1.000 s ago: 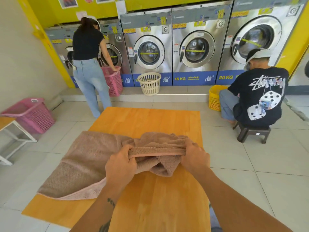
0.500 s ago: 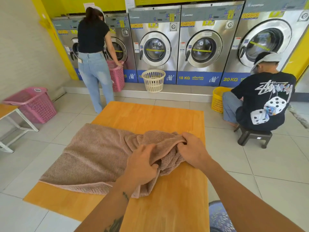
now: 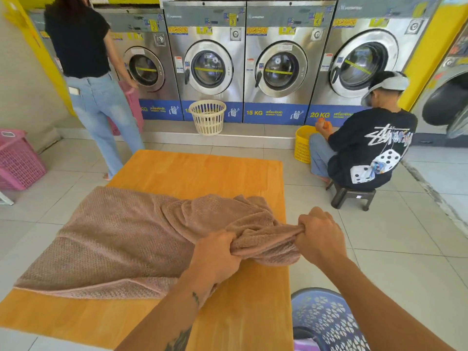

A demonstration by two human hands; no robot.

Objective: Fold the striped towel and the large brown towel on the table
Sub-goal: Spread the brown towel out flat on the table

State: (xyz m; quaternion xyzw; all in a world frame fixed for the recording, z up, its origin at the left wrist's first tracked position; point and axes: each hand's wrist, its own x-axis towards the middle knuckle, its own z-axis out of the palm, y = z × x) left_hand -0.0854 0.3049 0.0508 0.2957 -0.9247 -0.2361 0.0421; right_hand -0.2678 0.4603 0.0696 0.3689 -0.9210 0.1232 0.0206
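The large brown towel (image 3: 114,239) lies spread over the left half of the wooden table (image 3: 202,173), bunched up toward the right edge. My left hand (image 3: 215,254) grips the bunched edge near the table's middle. My right hand (image 3: 319,236) pinches the same edge further right, past the table's right side. A short stretch of towel hangs taut between the two hands. No striped towel shows in this view.
A purple basket (image 3: 326,323) stands by the table's near right corner. One person stands at the washers (image 3: 86,79), another sits on a stool (image 3: 367,153) beside a yellow basket (image 3: 302,145). A cream basket (image 3: 207,116) and a pink basket (image 3: 17,158) stand on the floor.
Both hands have moved right with the towel's edge; the right hand now sits past the table's right side. The towel has spread flatter on the left. The view has come closer.
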